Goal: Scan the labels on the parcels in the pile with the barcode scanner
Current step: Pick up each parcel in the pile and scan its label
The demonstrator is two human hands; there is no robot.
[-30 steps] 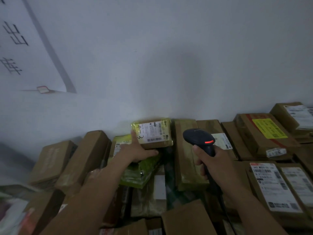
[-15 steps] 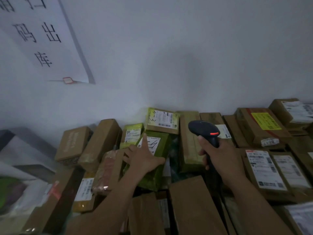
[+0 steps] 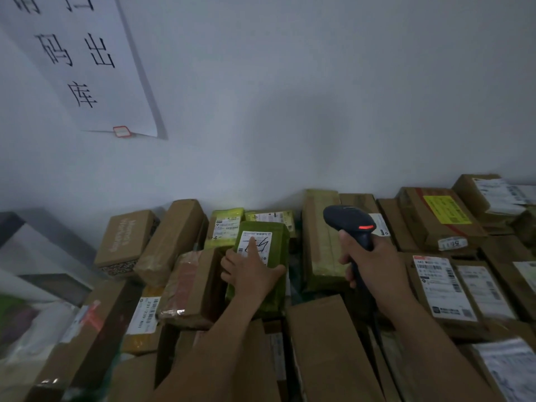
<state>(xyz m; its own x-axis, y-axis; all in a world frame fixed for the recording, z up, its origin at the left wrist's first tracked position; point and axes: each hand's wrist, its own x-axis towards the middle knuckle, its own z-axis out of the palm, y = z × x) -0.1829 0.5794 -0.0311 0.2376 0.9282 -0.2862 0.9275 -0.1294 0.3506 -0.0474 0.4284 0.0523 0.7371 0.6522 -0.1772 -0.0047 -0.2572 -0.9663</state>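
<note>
Green parcel (image 3: pixel 280 248) sits mid-pile, just in front of the yellow-green parcels (image 3: pixel 224 227) by the wall (image 3: pixel 290 111), with brown cartons (image 3: pixel 327 343) on every side and its white label (image 3: pixel 265 245) with handwritten marks facing the camera. Left hand (image 3: pixel 251 272) grasps it: index finger straight on the label, thumb out to the right edge, other fingers curled at the left edge. Right hand (image 3: pixel 374 265) is clenched round the handle of the barcode scanner (image 3: pixel 346 220), head raised just right of the green parcel, red light lit.
</note>
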